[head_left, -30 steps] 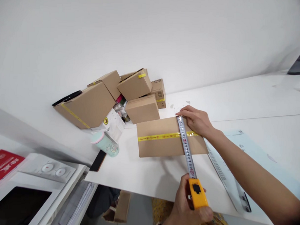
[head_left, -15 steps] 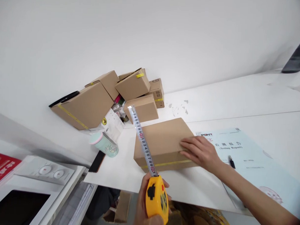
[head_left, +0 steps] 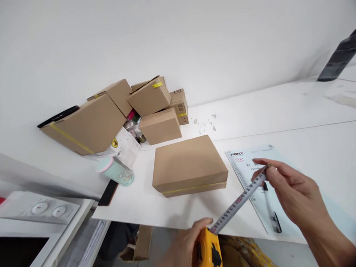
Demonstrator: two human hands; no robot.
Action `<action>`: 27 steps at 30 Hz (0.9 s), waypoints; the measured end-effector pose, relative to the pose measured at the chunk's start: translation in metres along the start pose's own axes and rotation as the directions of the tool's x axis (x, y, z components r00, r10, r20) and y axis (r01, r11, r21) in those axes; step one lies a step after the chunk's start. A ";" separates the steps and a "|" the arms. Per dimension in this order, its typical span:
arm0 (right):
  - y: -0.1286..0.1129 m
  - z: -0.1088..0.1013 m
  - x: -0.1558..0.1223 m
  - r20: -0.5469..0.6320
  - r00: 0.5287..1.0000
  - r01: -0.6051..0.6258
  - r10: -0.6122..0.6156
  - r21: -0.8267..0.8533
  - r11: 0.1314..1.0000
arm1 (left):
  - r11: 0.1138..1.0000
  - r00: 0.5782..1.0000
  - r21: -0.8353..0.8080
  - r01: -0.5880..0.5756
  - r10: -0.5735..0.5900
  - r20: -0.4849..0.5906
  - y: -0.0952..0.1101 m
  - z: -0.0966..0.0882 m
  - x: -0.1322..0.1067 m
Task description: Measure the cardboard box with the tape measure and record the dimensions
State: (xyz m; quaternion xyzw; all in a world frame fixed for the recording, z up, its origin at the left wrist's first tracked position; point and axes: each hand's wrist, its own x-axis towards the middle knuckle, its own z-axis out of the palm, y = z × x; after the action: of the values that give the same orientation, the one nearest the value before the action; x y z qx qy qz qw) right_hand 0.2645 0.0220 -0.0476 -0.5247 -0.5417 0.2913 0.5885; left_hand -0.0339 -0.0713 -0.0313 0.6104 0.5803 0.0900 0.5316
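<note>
A flat cardboard box (head_left: 189, 164) with a yellow tape line on its near side lies on the white table (head_left: 298, 118). My left hand (head_left: 182, 246) grips a yellow tape measure case (head_left: 209, 254) below the table's near edge. Its metal blade (head_left: 239, 200) runs up and right to my right hand (head_left: 292, 192), which pinches the blade's tip. That hand hovers over a pale blue testing report sheet (head_left: 253, 161), right of the box and clear of it. A black pen (head_left: 271, 214) lies on the sheet.
Several cardboard boxes (head_left: 120, 112) are piled against the wall at the back left. A mint cup (head_left: 116, 171) lies on its side beside a black phone (head_left: 108, 192). A white appliance (head_left: 35, 218) stands at lower left, and a dark device (head_left: 341, 53) leans at far right.
The box was turned over, putting its tape line on the near side. My right hand left the box and took the blade's tip. The tape measure swung from left of the box to its right.
</note>
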 end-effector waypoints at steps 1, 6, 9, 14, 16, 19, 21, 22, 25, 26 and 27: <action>0.001 0.001 -0.007 0.053 0.999 -0.007 0.007 0.013 1.000 | 1.000 1.000 -0.026 -0.009 0.009 -0.017 0.000 0.000 0.002; -0.018 0.029 -0.049 0.405 0.910 0.063 -0.087 0.073 0.995 | 0.989 0.982 -0.093 -0.119 0.103 -0.161 0.007 0.009 0.005; -0.021 0.034 -0.063 0.429 0.895 0.111 -0.118 0.042 0.993 | 0.965 0.923 -0.008 -0.262 0.249 -0.294 0.012 0.003 0.006; 0.043 -0.004 -0.039 -0.079 0.994 -0.098 0.071 -0.434 0.895 | 0.764 0.515 0.463 -0.449 0.645 -0.564 0.030 -0.052 0.030; 0.074 -0.021 -0.028 -0.135 0.968 -0.249 0.212 -0.632 0.734 | 0.706 0.444 0.612 -0.357 0.704 -0.554 0.040 -0.078 0.047; 0.103 -0.032 -0.023 -0.054 0.930 -0.261 0.363 -0.792 0.552 | 0.703 0.530 0.694 -0.159 0.654 -0.540 0.050 -0.105 0.074; 0.109 -0.031 -0.025 0.029 0.926 -0.184 0.376 -0.836 0.517 | 0.697 0.613 0.714 -0.070 0.595 -0.520 0.051 -0.114 0.088; 0.109 -0.030 -0.025 0.072 0.926 -0.143 0.370 -0.840 0.523 | 0.690 0.644 0.723 -0.047 0.574 -0.506 0.051 -0.117 0.093; 0.105 -0.031 -0.024 0.163 0.929 -0.079 0.333 -0.791 0.607 | 0.647 0.664 0.762 -0.020 0.579 -0.474 0.049 -0.119 0.100; 0.103 -0.034 -0.023 0.166 0.930 -0.098 0.329 -0.749 0.655 | 0.628 0.634 0.778 -0.012 0.607 -0.480 0.048 -0.116 0.099; 0.101 -0.037 -0.022 0.157 0.930 -0.142 0.332 -0.679 0.720 | 0.609 0.583 0.793 -0.015 0.650 -0.488 0.048 -0.108 0.098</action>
State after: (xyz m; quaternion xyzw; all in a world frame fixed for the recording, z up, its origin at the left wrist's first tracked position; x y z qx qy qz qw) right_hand 0.3165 0.0192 -0.1440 -0.7188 -0.6109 0.2237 0.2450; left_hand -0.0526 0.0779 0.0005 0.7795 0.5882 0.2043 -0.0680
